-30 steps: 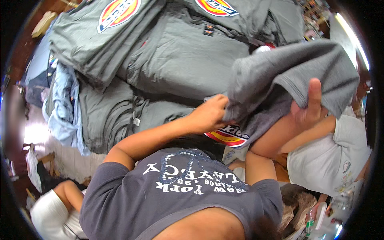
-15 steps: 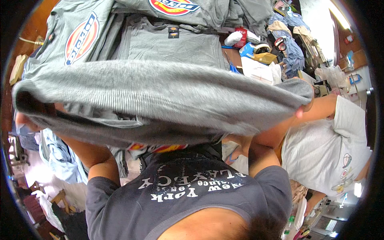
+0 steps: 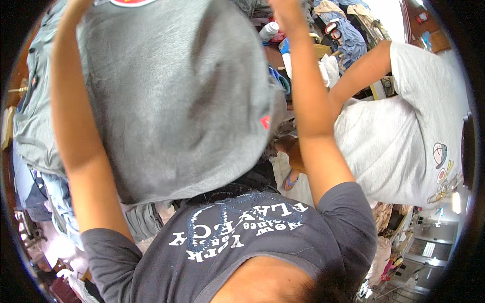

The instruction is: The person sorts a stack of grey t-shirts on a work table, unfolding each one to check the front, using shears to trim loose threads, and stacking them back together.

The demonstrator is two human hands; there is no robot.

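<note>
A grey T-shirt (image 3: 172, 101) spreads out in front of me, blurred by motion, its rounded lower edge close to my chest. A small red tag (image 3: 265, 122) sits at its right side, and part of a red and white printed emblem (image 3: 132, 2) shows at the top. Both my arms reach far forward along the shirt's sides. The left hand is cut off by the upper edge of the view; only its forearm (image 3: 76, 101) shows. At the top, my right hand (image 3: 287, 15) is partly in view, its fingers smeared and cut off, so its grip is unclear.
More grey shirts (image 3: 38, 116) lie on the left. Beyond my right arm are a white bottle (image 3: 269, 31), red-rimmed tape rolls (image 3: 333, 29) and heaped blue cloth (image 3: 353, 45). Another person in a light grey shirt (image 3: 379, 136) is close on my right, one arm reaching toward the table.
Both hands have swung forward and up from the shirt's two ends, held wide before me. The shirt has gone from a bunched band to a broad spread, covering the shirts behind it.
</note>
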